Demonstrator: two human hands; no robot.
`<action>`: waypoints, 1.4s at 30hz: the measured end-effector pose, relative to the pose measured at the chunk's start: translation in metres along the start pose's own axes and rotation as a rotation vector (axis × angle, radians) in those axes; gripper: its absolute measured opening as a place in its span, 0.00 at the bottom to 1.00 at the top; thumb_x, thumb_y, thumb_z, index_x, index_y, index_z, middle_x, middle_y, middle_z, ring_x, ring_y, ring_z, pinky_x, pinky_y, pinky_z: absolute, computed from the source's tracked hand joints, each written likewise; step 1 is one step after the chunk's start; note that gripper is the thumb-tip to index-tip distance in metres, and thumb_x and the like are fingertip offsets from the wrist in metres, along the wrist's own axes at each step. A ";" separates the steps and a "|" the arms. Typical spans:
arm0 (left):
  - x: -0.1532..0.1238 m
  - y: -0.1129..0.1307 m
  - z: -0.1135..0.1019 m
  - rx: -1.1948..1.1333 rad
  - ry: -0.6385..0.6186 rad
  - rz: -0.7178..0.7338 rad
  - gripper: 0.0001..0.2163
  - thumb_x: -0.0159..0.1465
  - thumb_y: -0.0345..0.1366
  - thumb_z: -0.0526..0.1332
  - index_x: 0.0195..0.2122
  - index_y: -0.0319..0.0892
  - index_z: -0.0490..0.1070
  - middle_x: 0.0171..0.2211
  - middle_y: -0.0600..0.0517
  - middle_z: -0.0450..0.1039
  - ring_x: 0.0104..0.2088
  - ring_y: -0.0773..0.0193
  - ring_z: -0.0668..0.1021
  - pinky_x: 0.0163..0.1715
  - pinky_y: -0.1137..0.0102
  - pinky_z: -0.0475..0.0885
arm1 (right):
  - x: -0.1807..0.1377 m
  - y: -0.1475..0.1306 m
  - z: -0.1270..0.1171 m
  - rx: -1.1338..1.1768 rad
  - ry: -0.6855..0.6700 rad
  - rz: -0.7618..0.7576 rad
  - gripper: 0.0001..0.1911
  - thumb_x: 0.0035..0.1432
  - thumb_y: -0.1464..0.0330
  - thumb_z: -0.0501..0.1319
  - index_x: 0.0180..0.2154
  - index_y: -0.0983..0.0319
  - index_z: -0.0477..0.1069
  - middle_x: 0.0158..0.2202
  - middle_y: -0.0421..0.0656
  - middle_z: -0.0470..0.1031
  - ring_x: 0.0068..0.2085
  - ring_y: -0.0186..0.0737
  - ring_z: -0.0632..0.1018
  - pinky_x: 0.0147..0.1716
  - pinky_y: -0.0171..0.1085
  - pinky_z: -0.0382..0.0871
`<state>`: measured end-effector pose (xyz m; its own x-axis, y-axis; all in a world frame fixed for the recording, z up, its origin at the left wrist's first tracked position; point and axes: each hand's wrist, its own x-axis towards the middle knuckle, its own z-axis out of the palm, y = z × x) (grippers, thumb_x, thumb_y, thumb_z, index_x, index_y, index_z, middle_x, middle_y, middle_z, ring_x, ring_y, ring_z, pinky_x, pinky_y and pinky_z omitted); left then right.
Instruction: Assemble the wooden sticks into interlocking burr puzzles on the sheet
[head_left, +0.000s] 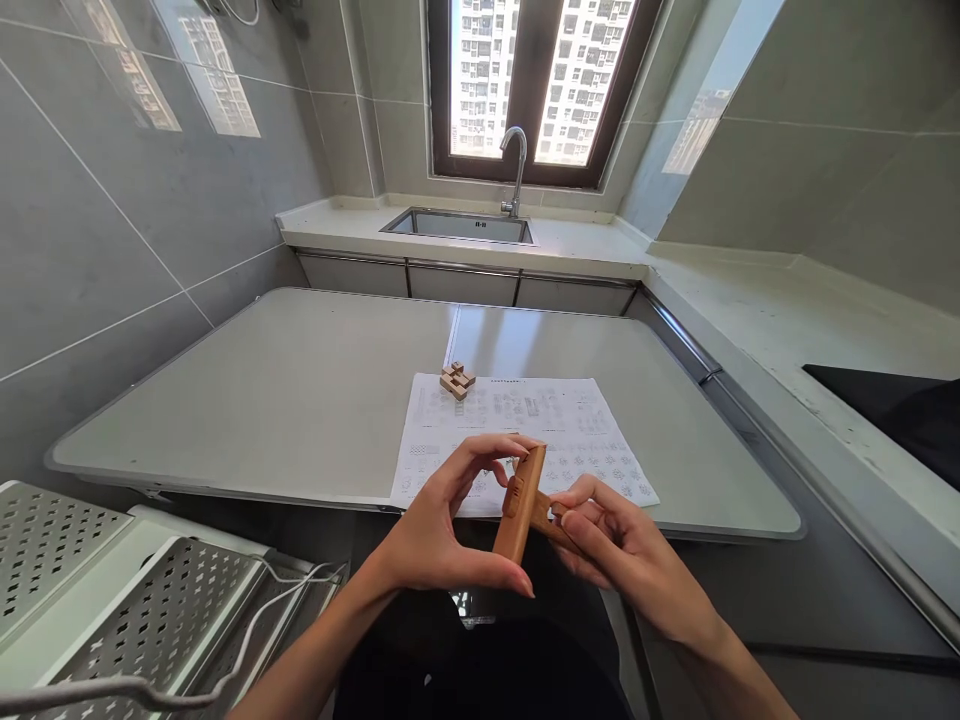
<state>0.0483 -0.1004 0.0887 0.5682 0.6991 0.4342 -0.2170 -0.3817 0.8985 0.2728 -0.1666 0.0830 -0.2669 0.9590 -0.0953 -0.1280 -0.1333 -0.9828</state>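
Note:
My left hand (pixel 442 535) grips a reddish-brown wooden block (pixel 529 495) by its two ends, thumb below and fingertips above. The block is long, tilted, and has a smaller raised part on its left face. A second wooden piece (pixel 551 522), notched and of similar colour, meets the block's right side at an angle. It is pinched by the fingers of my right hand (pixel 634 560). Whether the two pieces interlock or only touch, I cannot tell. Behind the hands, a printed sheet (pixel 525 410) with rows of small diagrams lies on the table, partly covered from view by my hands.
A small pale wooden interlocking puzzle (pixel 457 381) rests at the sheet's upper left. The white folding table (pixel 315 390) has rounded corners. Beyond it are a counter with a sink (pixel 465 226) and faucet (pixel 517 165). A perforated white rack (pixel 161 610) with a cable stands at lower left.

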 end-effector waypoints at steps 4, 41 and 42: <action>-0.001 -0.003 0.000 -0.021 0.019 -0.003 0.40 0.47 0.42 0.83 0.60 0.50 0.69 0.62 0.41 0.71 0.63 0.44 0.73 0.59 0.59 0.68 | 0.002 0.001 -0.001 -0.002 0.015 -0.016 0.20 0.68 0.48 0.64 0.41 0.57 0.67 0.24 0.34 0.65 0.22 0.31 0.60 0.24 0.34 0.54; -0.007 -0.033 -0.002 -0.176 -0.031 -0.090 0.41 0.50 0.42 0.82 0.64 0.51 0.68 0.66 0.42 0.68 0.70 0.40 0.66 0.73 0.49 0.57 | 0.015 0.004 0.006 -0.080 -0.063 -0.027 0.21 0.71 0.48 0.60 0.48 0.60 0.70 0.25 0.35 0.67 0.22 0.30 0.61 0.27 0.36 0.58; -0.007 -0.033 -0.002 -0.182 -0.034 -0.090 0.41 0.51 0.43 0.81 0.65 0.50 0.68 0.67 0.42 0.67 0.70 0.40 0.66 0.72 0.49 0.57 | 0.015 0.004 0.007 -0.096 -0.058 -0.028 0.22 0.71 0.48 0.59 0.48 0.61 0.70 0.26 0.36 0.68 0.22 0.30 0.61 0.27 0.36 0.59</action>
<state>0.0497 -0.0918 0.0558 0.6176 0.7034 0.3518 -0.3021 -0.2008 0.9319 0.2621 -0.1545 0.0791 -0.3198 0.9455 -0.0611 -0.0447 -0.0794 -0.9958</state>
